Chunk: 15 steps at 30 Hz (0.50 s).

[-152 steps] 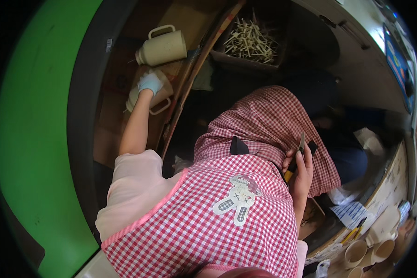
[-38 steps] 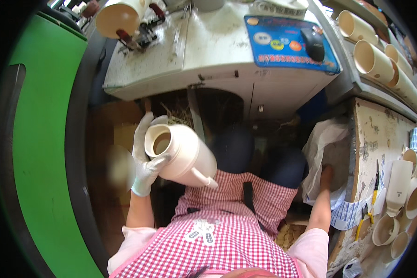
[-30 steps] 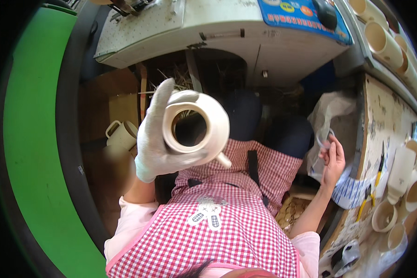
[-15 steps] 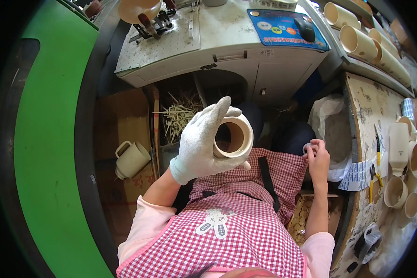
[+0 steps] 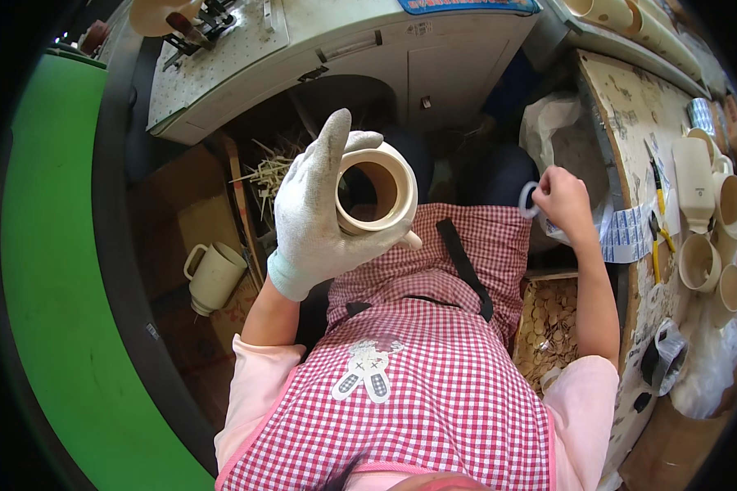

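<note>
My left hand (image 5: 307,221), in a whitish knit glove, is wrapped round a cream jug-like vessel (image 5: 408,190) in front of my lap. The vessel's round mouth faces me, and its inside looks hollow and brownish. A small cream nub sticks out by its lower right side; the rest of the body is hidden behind the glove and rim. To the right, my bare right hand (image 5: 562,200) is closed, pinching a thin whitish ring (image 5: 527,199) above the right edge of my checked apron (image 5: 434,360).
Left of me, a cream handled jug (image 5: 217,278) lies in a cardboard box. Thin pale sticks (image 5: 270,173) fill a bin under the white bench (image 5: 434,74). Small round discs (image 5: 553,319) fill a box at right. Yellow-handled cutters (image 5: 662,233) and cream vessels (image 5: 699,263) lie on the worn side table (image 5: 622,123).
The view has shifted, so the bench sits higher. My right hand has turned and lifted from beside my leg, with the ring now plainly visible. The left hand keeps its hold on the vessel.
</note>
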Available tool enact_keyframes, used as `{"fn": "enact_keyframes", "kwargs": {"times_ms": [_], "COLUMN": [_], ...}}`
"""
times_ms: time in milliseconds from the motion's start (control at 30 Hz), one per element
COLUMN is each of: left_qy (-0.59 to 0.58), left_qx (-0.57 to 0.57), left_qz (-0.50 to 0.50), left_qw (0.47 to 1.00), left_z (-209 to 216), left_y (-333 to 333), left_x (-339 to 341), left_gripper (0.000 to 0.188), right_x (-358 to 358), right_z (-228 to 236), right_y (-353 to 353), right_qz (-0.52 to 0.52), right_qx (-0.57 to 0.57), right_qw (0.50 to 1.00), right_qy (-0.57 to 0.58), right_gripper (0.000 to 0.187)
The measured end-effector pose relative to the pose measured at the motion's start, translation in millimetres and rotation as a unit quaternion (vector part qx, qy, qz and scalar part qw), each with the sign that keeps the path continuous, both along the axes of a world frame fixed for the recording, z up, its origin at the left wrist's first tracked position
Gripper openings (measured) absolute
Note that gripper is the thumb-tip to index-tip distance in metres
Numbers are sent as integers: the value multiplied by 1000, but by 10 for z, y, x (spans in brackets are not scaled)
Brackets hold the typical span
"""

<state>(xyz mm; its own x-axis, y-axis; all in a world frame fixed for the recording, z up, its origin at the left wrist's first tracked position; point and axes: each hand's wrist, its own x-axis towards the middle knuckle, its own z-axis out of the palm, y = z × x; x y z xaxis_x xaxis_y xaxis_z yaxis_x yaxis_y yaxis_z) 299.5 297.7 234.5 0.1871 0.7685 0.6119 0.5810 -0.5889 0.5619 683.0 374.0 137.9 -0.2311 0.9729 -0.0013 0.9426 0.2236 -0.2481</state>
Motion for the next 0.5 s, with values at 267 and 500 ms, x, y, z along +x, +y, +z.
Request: {"fn": "enact_keyframes", "kwargs": {"times_ms": [267,500], "left_qy": [-9,1], "left_qx": [-23,-23], "left_qz": [-5,-6], "left_qw": [1000,1000], "left_z": [4,5], "left_y": [39,49], "left_x": [-15,1], "left_gripper": [124,122], "right_x": [-337,-1230], "right_z": [497,1279], "right_y": [107,-345], "right_qz": [-1,148], "right_qx": [-222,-159], "right_qw": [960,795], "right_qy": [173,566], "right_gripper": [14,43]}}
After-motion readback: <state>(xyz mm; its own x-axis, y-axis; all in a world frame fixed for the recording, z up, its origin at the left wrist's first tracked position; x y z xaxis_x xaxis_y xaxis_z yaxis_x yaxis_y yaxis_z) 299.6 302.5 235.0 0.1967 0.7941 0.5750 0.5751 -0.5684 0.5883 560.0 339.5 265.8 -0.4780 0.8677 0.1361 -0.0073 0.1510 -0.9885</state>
